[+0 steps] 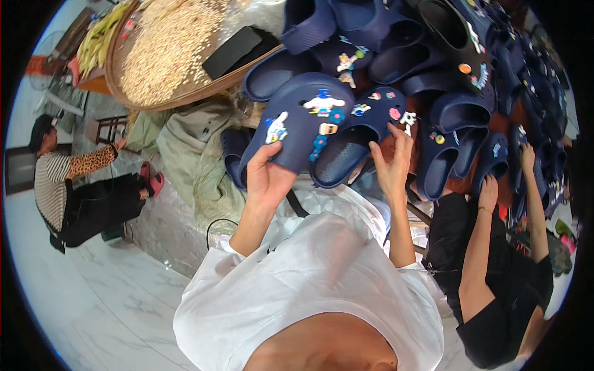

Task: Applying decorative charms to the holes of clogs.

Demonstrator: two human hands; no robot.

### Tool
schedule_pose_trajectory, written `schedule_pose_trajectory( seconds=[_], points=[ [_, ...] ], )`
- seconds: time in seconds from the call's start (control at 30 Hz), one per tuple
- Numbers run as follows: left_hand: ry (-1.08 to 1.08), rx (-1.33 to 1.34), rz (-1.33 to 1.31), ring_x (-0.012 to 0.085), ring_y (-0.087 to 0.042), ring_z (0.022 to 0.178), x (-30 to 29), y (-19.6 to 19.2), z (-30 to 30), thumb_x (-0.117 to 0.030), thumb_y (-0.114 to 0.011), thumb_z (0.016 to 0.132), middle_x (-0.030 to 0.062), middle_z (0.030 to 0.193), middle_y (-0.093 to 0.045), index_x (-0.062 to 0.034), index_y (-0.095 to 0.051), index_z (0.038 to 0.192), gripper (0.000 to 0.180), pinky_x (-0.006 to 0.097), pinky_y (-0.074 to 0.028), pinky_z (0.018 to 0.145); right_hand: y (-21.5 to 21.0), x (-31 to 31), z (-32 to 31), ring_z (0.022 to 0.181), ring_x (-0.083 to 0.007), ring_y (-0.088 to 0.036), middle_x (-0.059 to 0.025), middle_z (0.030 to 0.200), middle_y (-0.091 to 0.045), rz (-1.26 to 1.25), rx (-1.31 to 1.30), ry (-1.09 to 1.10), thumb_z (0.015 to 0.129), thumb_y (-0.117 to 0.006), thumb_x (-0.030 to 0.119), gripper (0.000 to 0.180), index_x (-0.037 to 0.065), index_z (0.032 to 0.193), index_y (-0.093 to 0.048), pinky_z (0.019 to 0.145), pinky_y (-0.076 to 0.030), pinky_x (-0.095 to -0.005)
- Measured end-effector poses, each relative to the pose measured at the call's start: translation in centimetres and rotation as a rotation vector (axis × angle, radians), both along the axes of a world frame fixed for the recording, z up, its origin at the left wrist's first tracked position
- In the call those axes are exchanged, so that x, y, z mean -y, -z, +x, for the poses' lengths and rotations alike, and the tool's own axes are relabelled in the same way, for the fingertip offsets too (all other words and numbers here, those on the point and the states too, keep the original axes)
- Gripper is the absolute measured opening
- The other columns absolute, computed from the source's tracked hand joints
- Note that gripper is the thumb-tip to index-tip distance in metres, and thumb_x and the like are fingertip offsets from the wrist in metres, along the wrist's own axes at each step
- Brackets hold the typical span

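Navy foam clog point(303, 123), charm-studded, held in my left hand point(267, 179); my right hand point(393, 162) at a second clog point(359, 139).

My left hand is closed around the lower edge of the first clog, thumb on its upper, lifting it tilted above my white shirt; cartoon charms point(323, 102) sit across its top. My right hand is half open, fingertips touching the rim of the second navy clog just beside the first. Beyond both: a heap of matching navy clogs point(445, 55) on the bench point(461, 182), several with charms. Upper left: a round woven tray point(114, 68) of pale grain with a black flat object point(232, 51) on it. Right: another person's hands point(489, 191) reach into the heap. Far left: a seated person point(74, 185) on the pale marble floor point(93, 297).
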State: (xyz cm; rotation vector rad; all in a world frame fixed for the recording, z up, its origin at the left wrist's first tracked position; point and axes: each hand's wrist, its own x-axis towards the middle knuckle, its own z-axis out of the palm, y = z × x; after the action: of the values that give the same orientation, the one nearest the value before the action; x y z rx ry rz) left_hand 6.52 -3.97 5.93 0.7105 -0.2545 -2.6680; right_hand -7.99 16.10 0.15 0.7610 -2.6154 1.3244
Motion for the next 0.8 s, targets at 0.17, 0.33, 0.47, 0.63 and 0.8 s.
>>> schedule_pose_trajectory(
  seconds=[0.17, 0.33, 0.47, 0.63, 0.8],
  points=[
    [0.034, 0.035, -0.182, 0.0265, -0.045, 0.127, 0.1, 0.6, 1.1, 0.003, -0.057, 0.082, 0.0133, 0.136, -0.048, 0.0002, -0.041, 0.135, 0.056, 0.043, -0.034, 0.109, 0.7, 1.1, -0.2, 0.113, -0.0335, -0.047, -0.0180, 0.116, -0.048, 0.080, -0.083, -0.020, 0.080, -0.073, 0.018, 0.051, 0.002, 0.124, -0.053, 0.096, -0.038, -0.0401],
    [0.145, 0.018, -0.442, 0.0216, -0.046, 0.127, 0.2, -0.4, 1.7, -0.009, -0.062, 0.089, 0.0107, 0.139, -0.045, 0.0000, -0.032, 0.141, 0.061, 0.038, -0.039, 0.104, 0.6, 0.7, -0.1, 0.113, -0.0351, -0.046, -0.0195, 0.117, -0.047, 0.054, -0.079, -0.011, 0.080, -0.071, 0.016, 0.050, 0.002, 0.124, -0.052, 0.098, -0.037, -0.0411],
    [0.271, -0.027, -0.586, 0.0245, -0.046, 0.128, 2.5, -2.1, 3.2, -0.015, -0.067, 0.086, 0.0145, 0.139, -0.046, 0.0032, -0.030, 0.142, 0.069, 0.041, -0.037, 0.107, 1.2, 0.5, 0.0, 0.112, -0.0362, -0.046, -0.0209, 0.117, -0.047, 0.033, -0.079, -0.013, 0.078, -0.072, 0.013, 0.051, 0.001, 0.123, -0.052, 0.097, -0.037, -0.0416],
    [0.291, -0.169, -0.627, 0.0247, -0.048, 0.126, 5.6, -4.4, 2.6, -0.025, -0.066, 0.089, 0.0150, 0.139, -0.046, 0.0034, -0.029, 0.142, 0.070, 0.039, -0.040, 0.104, 0.9, 0.6, 0.3, 0.111, -0.0366, -0.046, -0.0209, 0.115, -0.046, 0.018, -0.057, 0.003, 0.078, -0.072, 0.014, 0.052, 0.001, 0.123, -0.051, 0.096, -0.037, -0.0428],
    [0.260, -0.228, -0.695, 0.0278, -0.049, 0.125, 7.4, -8.9, -1.0, -0.022, -0.058, 0.094, 0.0173, 0.135, -0.050, 0.0066, -0.040, 0.134, 0.053, 0.043, -0.035, 0.108, 0.8, 0.2, 0.5, 0.111, -0.0373, -0.046, -0.0201, 0.115, -0.044, -0.024, 0.022, 0.034, 0.079, -0.071, 0.016, 0.052, 0.003, 0.125, -0.051, 0.095, -0.038, -0.0426]
  ],
)
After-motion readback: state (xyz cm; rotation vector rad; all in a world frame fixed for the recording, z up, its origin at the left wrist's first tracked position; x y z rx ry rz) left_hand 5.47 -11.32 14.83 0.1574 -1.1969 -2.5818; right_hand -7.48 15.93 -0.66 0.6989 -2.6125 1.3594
